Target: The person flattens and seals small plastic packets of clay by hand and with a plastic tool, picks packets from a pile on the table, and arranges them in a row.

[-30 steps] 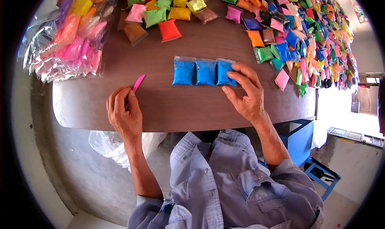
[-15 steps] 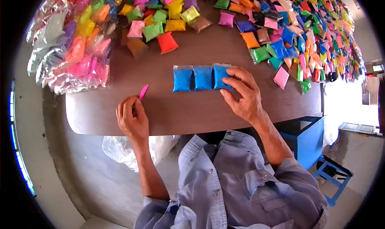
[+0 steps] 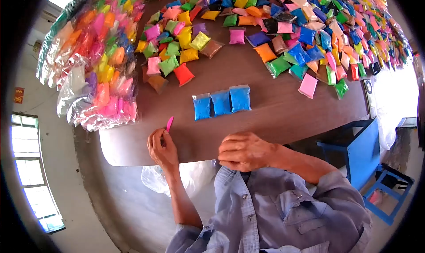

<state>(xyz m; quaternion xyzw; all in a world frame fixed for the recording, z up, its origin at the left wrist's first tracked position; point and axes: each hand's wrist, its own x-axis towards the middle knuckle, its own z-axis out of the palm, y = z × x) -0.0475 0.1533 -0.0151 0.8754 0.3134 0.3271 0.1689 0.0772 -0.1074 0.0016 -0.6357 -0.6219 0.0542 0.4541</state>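
Note:
My left hand (image 3: 163, 150) is closed near the table's front edge, pinching a small pink plastic knife (image 3: 170, 123) whose narrow tip points up. Three clear packets of blue clay lie side by side ahead of my hands: a left packet (image 3: 202, 108), a middle packet (image 3: 221, 103) and a right packet (image 3: 240, 98). My right hand (image 3: 243, 152) is curled over the table edge in front of my shirt, apart from the packets. Its fingers are bent together, and whatever they may hold is hidden.
Large clear bags of coloured packets (image 3: 104, 71) stand on the left of the brown table (image 3: 155, 115). Loose packets (image 3: 305, 36) are heaped across the back and right. A blue stool (image 3: 389, 191) and a white plastic bag (image 3: 195, 175) are below table level.
My right hand has let go of the right blue packet and drawn back to the table edge, its fingers curling. The left hand still holds the pink knife. The camera view has shifted.

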